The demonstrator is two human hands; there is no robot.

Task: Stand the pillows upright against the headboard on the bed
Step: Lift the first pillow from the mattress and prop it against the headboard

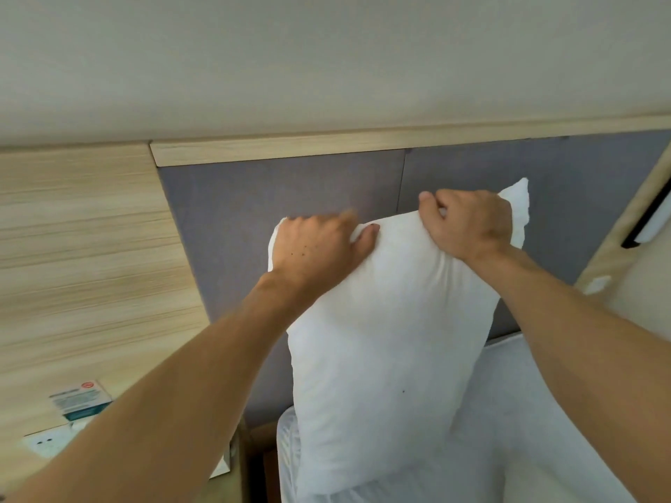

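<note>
A white pillow (pixel 385 339) stands on its short end on the bed (pixel 526 412), leaning toward the grey padded headboard (pixel 276 197). My left hand (pixel 319 248) grips the pillow's top left corner, fingers curled over the top edge. My right hand (pixel 468 223) pinches the top edge near the right corner, whose tip sticks up beside it. The pillow's lower end rests on the white sheet near the bed's left edge. No other pillow shows in this view.
A light wood wall panel (pixel 80 255) fills the left, with a white socket (pixel 43 444) and a small printed card (pixel 80 397) low on it. A wooden rail (pixel 326 147) caps the headboard. At the right, a beige padded frame edge (pixel 617 234) carries a black-and-white fitting (pixel 650 219).
</note>
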